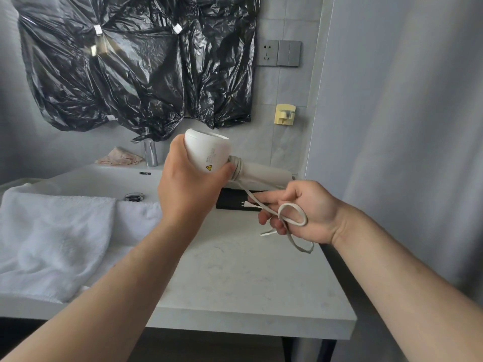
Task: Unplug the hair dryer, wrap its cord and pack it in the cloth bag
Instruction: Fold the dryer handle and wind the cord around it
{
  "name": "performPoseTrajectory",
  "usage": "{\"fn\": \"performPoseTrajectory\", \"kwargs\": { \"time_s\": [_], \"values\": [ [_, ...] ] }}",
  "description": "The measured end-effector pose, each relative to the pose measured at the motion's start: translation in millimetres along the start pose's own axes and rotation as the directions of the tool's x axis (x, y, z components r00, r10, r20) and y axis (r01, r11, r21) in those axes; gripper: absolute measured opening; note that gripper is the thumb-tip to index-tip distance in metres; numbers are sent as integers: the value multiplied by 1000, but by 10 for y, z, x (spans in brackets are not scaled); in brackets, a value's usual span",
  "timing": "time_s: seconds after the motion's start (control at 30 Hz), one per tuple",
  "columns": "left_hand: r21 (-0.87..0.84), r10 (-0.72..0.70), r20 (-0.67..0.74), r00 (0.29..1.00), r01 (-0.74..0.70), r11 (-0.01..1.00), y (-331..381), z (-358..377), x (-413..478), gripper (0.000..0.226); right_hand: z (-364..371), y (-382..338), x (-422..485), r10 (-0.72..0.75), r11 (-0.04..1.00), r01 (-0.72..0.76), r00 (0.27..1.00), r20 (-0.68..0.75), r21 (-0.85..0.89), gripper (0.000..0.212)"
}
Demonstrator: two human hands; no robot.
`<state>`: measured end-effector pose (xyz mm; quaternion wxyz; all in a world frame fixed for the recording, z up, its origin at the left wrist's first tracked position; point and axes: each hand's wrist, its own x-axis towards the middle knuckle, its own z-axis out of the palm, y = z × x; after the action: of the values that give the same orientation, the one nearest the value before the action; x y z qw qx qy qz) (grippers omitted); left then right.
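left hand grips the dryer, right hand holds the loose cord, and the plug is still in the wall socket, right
Not quite: the plug is out, by the right hand's fingertips, and the wall socket is empty, as the head view shows. The rest holds: the left hand grips the hair dryer and the right hand holds the loose cord.

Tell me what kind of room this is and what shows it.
Most likely a bathroom: a sink with a chrome faucet, a white towel draped over its edge, and a hair dryer held in the left hand.

Black plastic sheet (136,61) hangs, seemingly taped, above pale countertop (235,278).
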<state>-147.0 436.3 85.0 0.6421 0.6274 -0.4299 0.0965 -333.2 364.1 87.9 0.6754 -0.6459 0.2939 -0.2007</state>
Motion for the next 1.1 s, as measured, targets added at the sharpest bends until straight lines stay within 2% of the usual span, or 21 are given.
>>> {"fn": "performPoseTrajectory", "kwargs": {
  "time_s": [0.1, 0.2, 0.3, 0.4, 0.5, 0.63, 0.7, 0.8, 0.93, 1.03, 1.1],
  "values": [
    [-38, -18, -25, 1000, 17, 999, -4, -4, 29, 56, 10, 88, 11, 8, 997, -6, 1000, -24, 74, 54],
    [-78, -43, -59, 997, 38, 996, -20, -23, 69, 55, 83, 164, 20, 8, 989, 5, 996, -88, 146, 35],
    [-90, -38, -81, 996, 31, 995, -24, -41, 91, 56, 133, 234, 49, -56, 981, 87, 982, -180, 172, 32],
    [-57, -17, -92, 996, 12, 998, -21, -47, 94, 55, 170, 262, 71, -135, 987, 151, 957, -255, 46, 47],
    [-7, -7, -94, 996, 6, 1000, -42, -43, 97, 58, 250, 219, 55, -174, 984, 161, 956, -236, -71, 51],
    [52, 22, -73, 997, -18, 998, -57, -38, 90, 65, 373, 124, 3, -225, 959, 178, 951, -210, -223, 26],
    [96, 63, -29, 998, -60, 994, -56, -35, 88, 67, 401, 73, -4, -305, 887, 196, 928, -212, -418, 20],
    [158, 143, 90, 986, -156, 975, -54, -39, 84, 71, 365, -27, 27, -482, 720, 232, 845, -231, -654, 16],
    [176, 176, 218, 960, -216, 960, -19, -81, 70, 72, 267, -179, 32, -605, 618, 261, 760, -237, -742, 14],
    [144, 174, 252, 952, -215, 966, 9, -118, 59, 69, 193, -220, 23, -584, 585, 190, 773, -248, -788, 22],
    [109, 169, 253, 953, -201, 974, 32, -140, 60, 67, 177, -212, 32, -577, 538, 112, 771, -268, -835, 17]
  ]
}}
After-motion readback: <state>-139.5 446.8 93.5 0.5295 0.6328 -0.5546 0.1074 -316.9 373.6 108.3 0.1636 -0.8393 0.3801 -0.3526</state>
